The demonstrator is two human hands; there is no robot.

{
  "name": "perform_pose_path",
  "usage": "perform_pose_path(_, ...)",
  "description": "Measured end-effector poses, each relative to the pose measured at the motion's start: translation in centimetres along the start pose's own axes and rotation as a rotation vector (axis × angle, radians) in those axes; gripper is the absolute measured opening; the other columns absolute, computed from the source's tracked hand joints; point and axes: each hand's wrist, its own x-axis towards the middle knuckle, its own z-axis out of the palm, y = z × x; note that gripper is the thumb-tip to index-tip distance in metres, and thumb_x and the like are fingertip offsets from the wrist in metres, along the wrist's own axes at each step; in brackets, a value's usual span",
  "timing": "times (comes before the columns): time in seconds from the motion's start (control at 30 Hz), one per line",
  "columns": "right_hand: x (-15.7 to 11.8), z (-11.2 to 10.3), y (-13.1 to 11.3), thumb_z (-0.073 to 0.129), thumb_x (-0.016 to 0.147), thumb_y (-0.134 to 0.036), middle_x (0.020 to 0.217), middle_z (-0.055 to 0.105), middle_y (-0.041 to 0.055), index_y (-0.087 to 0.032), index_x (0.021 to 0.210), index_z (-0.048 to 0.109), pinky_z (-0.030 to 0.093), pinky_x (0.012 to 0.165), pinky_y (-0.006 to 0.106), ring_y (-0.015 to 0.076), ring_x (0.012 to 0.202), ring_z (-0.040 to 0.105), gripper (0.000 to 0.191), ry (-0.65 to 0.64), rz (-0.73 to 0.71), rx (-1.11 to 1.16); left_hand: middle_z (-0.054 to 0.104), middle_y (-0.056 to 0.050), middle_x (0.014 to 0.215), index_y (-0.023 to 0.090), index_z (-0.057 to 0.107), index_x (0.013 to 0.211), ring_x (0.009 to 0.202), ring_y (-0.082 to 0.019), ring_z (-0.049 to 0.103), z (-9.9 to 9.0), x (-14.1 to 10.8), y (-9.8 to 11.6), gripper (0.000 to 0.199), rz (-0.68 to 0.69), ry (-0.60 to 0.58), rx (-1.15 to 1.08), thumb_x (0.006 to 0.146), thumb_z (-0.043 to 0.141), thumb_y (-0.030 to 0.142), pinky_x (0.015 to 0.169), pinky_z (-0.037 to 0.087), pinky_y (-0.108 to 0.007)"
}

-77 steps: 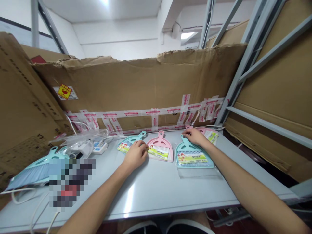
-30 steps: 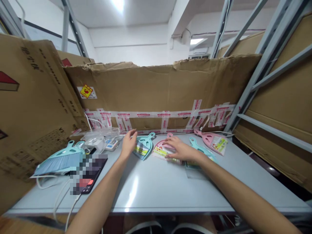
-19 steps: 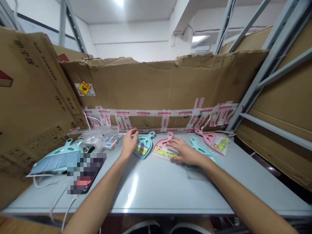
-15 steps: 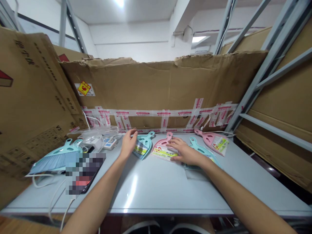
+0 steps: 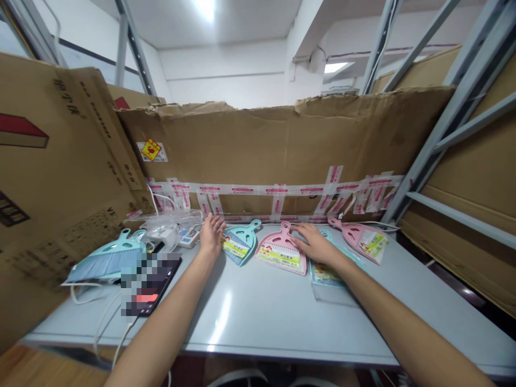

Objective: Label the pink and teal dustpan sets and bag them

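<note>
My left hand is open beside the left edge of a packed teal dustpan-and-brush set; whether it touches the set I cannot tell. Right of that lies a pink dustpan-and-brush set with a yellow-green label, its handle pointing to the back. My right hand is open, fingers apart, along the pink set's right edge. Under this hand and its wrist lies another teal set in a clear bag, partly hidden. A second pink set lies tilted farther right.
At the left are a loose teal dustpan with brush, a phone on a cable, and a clear plastic bag near a white power strip. A taped cardboard wall closes the back; metal shelf posts stand right.
My right hand has drawn back from over the pink set's label to its right edge, uncovering the label. The left hand's fingers have spread. The whole view has shifted slightly.
</note>
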Motion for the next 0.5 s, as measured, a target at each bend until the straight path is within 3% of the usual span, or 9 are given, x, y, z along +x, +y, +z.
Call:
perform_pose_path(0.17,1.3,1.3,1.3,0.048,0.114,-0.041,0.157,0.064,0.0185,-0.02,0.147,0.069,0.042,0.124,0.05,0.0345,0.148,0.055,0.045,-0.081,0.068,-0.111,0.072,-0.005,0.118,0.022,0.068,0.11,0.088,-0.013,0.071,-0.6,0.4,0.8,0.026,0.046,0.115,0.033,0.102,0.076,0.046,0.076,0.057,-0.025)
perform_pose_path(0.3,2.0,1.7,1.3,0.047,0.115,-0.039,0.151,0.069,0.0158,-0.022,0.151,0.065,0.043,0.12,0.045,0.0304,0.142,0.06,0.044,-0.101,0.098,-0.12,0.074,-0.007,0.114,0.021,0.065,0.109,0.086,-0.016,0.072,-1.0,0.9,1.2,0.038,-0.023,0.144,0.023,0.111,0.056,0.058,0.072,0.057,-0.026)
perform_pose_path(0.4,2.1,1.6,1.2,0.048,0.115,-0.039,0.15,0.07,0.0159,-0.021,0.149,0.066,0.045,0.12,0.045,0.0306,0.141,0.061,0.043,-0.102,0.1,-0.106,0.075,-0.006,0.104,0.02,0.064,0.107,0.077,-0.014,0.069,-1.0,1.0,1.2,0.035,-0.023,0.107,0.018,0.115,0.046,0.049,0.067,0.055,-0.025)
perform_pose_path(0.5,1.6,1.1,0.9,0.048,0.114,-0.04,0.152,0.068,0.0177,-0.019,0.15,0.066,0.045,0.121,0.05,0.034,0.141,0.059,0.045,-0.064,0.11,-0.098,0.074,-0.005,0.098,0.018,0.066,0.105,0.071,-0.012,0.068,-0.7,0.8,1.0,0.031,-0.027,0.076,0.026,0.114,0.048,0.042,0.065,0.054,-0.024)
